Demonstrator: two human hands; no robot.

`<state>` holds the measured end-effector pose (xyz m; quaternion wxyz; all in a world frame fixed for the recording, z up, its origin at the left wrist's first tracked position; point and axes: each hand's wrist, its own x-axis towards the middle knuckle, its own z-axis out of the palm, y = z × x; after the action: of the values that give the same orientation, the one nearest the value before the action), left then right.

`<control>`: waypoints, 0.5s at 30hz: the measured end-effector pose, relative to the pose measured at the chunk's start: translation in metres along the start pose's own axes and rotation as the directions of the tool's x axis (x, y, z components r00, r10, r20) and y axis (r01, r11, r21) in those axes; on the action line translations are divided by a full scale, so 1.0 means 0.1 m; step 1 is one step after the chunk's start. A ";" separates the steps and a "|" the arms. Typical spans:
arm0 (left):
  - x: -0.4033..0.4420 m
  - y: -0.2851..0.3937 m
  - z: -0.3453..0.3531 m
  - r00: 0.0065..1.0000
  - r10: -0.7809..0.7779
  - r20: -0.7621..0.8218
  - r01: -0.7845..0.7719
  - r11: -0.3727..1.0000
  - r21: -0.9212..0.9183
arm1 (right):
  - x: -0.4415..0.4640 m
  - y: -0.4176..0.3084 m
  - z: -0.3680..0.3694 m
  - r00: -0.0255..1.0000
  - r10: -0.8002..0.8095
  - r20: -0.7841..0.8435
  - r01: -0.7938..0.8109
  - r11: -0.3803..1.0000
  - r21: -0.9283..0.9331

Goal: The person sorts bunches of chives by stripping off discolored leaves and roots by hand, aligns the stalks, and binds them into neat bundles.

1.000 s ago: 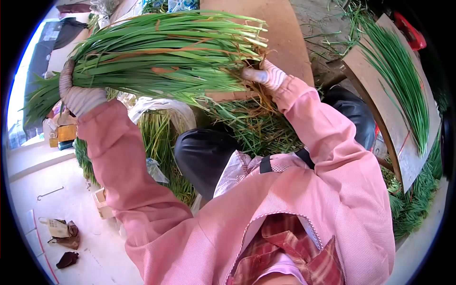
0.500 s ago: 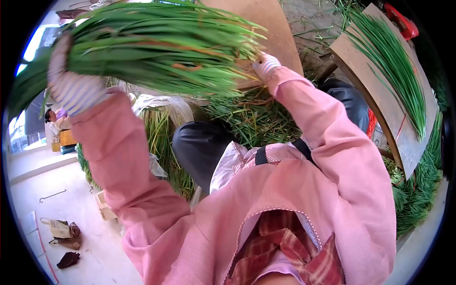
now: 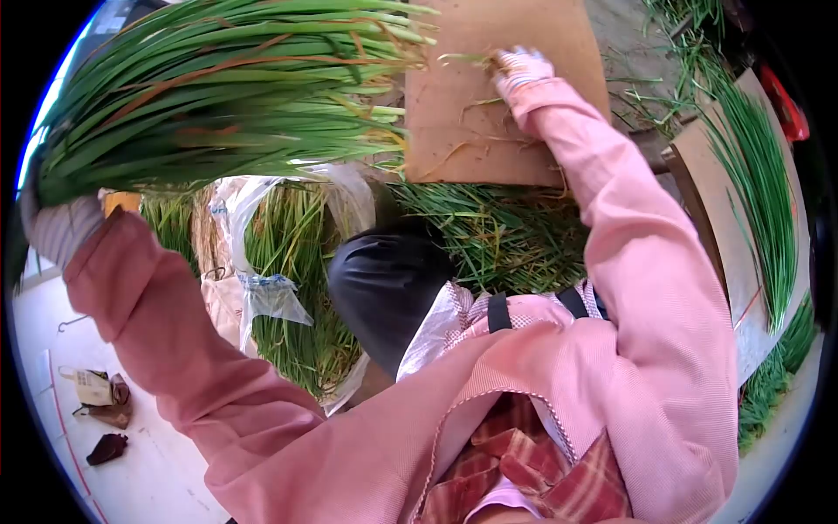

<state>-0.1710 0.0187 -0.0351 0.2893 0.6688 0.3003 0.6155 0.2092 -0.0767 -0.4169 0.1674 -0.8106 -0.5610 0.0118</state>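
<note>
Compared with half a second ago, the right hand (image 3: 521, 72) has pulled away from the pale cut ends of the bundle of long green leaves (image 3: 236, 83) and is now over the brown board (image 3: 576, 131), with a clear gap between; its fingers are pinched together on a pale stalk (image 3: 463, 58) and some withered bits. The bundle has shifted to the left, along with the left hand (image 3: 65, 229), which grips the leafy end, its fingers curled round and partly hidden by the blades. The bundle lies in the air, roughly level, its cut ends beside the board's left edge and brownish blades mixed among the green. Below it, a white plastic bag (image 3: 351, 194) stands open round a mass of green and yellowish leaves (image 3: 292, 240). A knee in dark, shiny cloth (image 3: 384, 271) sits between that bag and a heap of loose leaves (image 3: 502, 231) below the board. At the right, a tilted panel (image 3: 705, 166) bears a neat green bunch (image 3: 770, 210), with a red object (image 3: 786, 106) beyond. A pale bag (image 3: 90, 386) is on the floor at the left.
</note>
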 end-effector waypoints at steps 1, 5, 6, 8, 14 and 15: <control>0.01 -0.07 0.01 0.999 0.017 0.029 -0.014 0.995 -0.097 | 0.03 -0.14 0.18 0.995 -0.094 0.032 0.093 0.996 0.018; -0.24 -0.22 0.49 0.995 -0.007 -0.095 -0.020 0.960 -0.278 | -0.69 -0.95 0.12 0.751 -0.461 0.472 0.437 0.884 0.169; -0.25 -0.23 0.58 0.988 -0.077 -0.134 0.031 0.949 -0.315 | -1.15 -0.91 0.28 0.726 -0.677 0.119 0.650 0.732 0.204; -0.21 -0.27 0.62 0.952 -0.297 -0.079 0.226 0.851 -0.475 | -1.78 -0.75 0.04 0.492 -0.790 0.366 0.622 0.613 0.488; -0.49 0.03 1.15 0.859 -0.506 -0.079 0.391 0.748 -0.536 | -1.80 -0.16 -1.22 0.410 -0.358 0.839 0.090 0.931 0.353; -0.50 0.05 1.20 0.843 -0.536 -0.056 0.421 0.720 -0.551 | -1.84 0.06 -1.06 0.568 -0.455 0.686 0.134 0.873 0.469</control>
<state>-0.0544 -0.0240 -0.0729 0.5743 0.3949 0.3155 0.6440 0.1684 -0.2738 -0.3495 0.0547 -0.5702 -0.6937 0.4367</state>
